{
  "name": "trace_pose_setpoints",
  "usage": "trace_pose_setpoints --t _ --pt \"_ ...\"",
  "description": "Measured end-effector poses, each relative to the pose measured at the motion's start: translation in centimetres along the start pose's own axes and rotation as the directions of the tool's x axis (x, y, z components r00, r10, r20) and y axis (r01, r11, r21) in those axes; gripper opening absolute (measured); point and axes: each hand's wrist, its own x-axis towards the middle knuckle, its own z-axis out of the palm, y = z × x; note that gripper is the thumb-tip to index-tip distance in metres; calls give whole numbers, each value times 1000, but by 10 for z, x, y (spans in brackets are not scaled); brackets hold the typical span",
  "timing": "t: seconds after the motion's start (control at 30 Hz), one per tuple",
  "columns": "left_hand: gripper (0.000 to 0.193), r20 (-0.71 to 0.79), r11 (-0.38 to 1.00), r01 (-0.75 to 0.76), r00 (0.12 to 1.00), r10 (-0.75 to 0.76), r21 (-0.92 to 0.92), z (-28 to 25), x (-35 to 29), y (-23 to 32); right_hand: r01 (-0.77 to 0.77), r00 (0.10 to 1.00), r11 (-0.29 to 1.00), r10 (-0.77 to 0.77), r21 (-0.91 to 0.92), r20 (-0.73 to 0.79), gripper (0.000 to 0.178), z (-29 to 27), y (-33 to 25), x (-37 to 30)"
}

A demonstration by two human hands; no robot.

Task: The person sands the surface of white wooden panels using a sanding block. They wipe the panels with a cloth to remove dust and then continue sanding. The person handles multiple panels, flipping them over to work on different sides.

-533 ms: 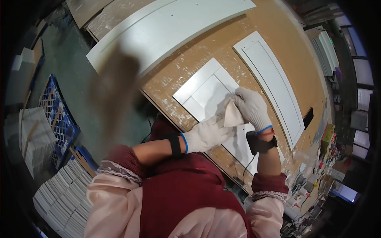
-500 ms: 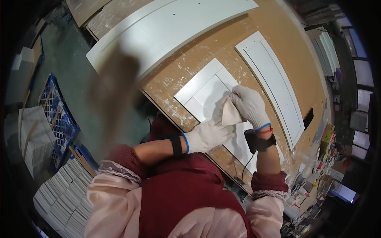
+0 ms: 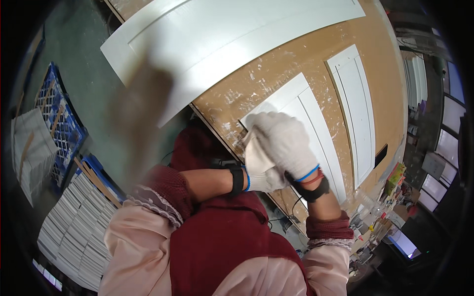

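A white framed cabinet-door panel (image 3: 323,143) lies on the worktable near its front edge. My right hand (image 3: 285,140), in a white knitted glove with a blue cuff, is closed on a cream cloth (image 3: 257,154) over the panel's near left edge. The cloth hangs down from the fingers. Below and behind it is my left hand (image 3: 264,180), gloved the same way, close to the panel's near edge. The cloth and my right hand cover its fingers, so their pose is hidden.
A large white panel (image 3: 222,44) overhangs the paint-smeared table (image 3: 227,106) at the far left. A narrow framed panel (image 3: 356,113) lies to the right, near a black object (image 3: 380,156). Stacked white boards (image 3: 74,241) and a blue pallet (image 3: 64,133) stand left. A brown blur is unclear.
My right hand and the cloth have moved left and nearer to me, now covering much of my left hand. The panel appears turned, standing more upright in view. The view has shifted.
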Motion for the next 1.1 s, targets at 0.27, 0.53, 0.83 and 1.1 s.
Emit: trace_pose_setpoints --t 0.27,0.53,0.83,1.1 --pt "48 527 988 136 846 -81 -66 -9 -10 4 -145 989 988 146 49 -10 16 18 -12 10" --pt "41 739 -583 538 652 -170 -609 29 -11 5 -166 986 986 166 -23 23 15 16 -24 6" --pt "38 725 -905 201 672 -151 -374 -8 10 18 -228 972 954 234 -195 6 10 13 -21 13" --pt "38 869 -939 158 450 -207 -305 -57 46 27 -259 963 966 260 20 -73 14 15 -1 13"
